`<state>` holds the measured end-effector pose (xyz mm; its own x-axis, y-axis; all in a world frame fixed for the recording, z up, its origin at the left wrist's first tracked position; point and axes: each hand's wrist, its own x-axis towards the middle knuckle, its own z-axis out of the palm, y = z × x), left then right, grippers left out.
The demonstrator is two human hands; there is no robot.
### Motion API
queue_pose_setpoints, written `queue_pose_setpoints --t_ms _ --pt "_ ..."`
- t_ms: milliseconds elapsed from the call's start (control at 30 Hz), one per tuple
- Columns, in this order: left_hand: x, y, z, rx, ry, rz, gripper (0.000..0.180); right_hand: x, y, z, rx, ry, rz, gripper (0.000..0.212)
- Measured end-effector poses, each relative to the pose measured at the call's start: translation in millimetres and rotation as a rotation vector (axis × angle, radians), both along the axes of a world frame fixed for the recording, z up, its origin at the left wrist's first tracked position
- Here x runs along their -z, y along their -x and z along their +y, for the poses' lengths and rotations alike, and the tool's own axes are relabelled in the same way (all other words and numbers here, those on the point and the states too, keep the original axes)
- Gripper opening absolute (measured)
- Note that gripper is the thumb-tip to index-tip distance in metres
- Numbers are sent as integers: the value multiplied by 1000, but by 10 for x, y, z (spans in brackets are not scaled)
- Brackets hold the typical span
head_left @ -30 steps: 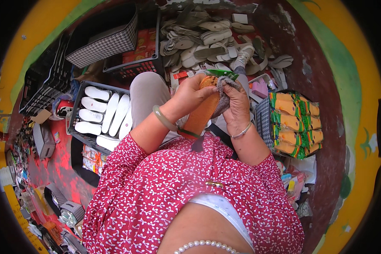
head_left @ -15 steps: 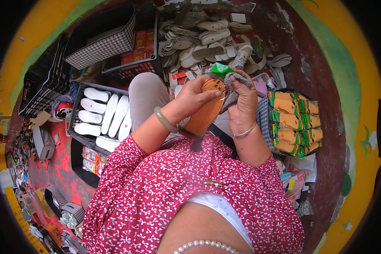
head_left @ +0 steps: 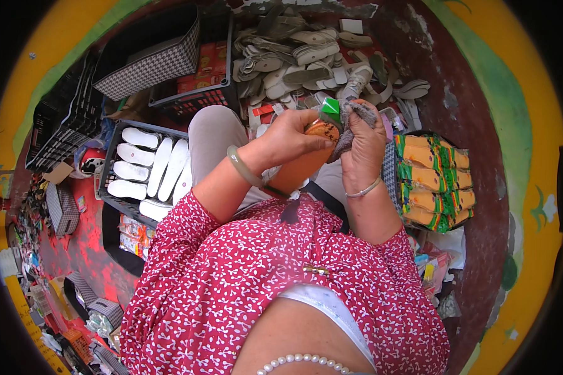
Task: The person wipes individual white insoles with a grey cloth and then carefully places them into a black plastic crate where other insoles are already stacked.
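Over my lap, my left hand is closed on an orange insole, its thumb pressed on the upper face. Dark specks or holes show near the insole's far end. A shiny green wrapper stands at that end, between my two hands. My right hand is closed on a grey cloth, bunched against the insole's right edge. Part of the cloth is hidden behind my right fingers. The insole's near end reaches down towards my patterned top.
Left of my knee, a dark crate holds white insoles. To the right, a checked basket holds orange insoles in green wrappers. Ahead lies a heap of grey-white soles. A checked bin stands far left.
The green wrapper has tipped more upright and shifted slightly right. My right hand and the cloth have moved a little right, and the insole has turned slightly. Both hands keep their hold.
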<state>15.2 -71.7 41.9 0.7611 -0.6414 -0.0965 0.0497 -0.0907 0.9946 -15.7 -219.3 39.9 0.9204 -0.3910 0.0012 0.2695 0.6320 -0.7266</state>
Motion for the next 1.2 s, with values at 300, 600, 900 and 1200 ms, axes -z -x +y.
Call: queue_pose_setpoints --t_ms 300,600,900,1200 --pt "22 8 -73 -38 228 119 38 214 -157 -168 20 -133 82 15" --pt "112 -126 116 -153 446 380 40 -350 114 -203 70 538 -218 30" --pt "163 -74 127 137 151 -372 20 -65 3 137 79 1574 -299 30" --pt "-154 47 166 240 20 -337 28 -179 -192 154 5 1160 49 29"
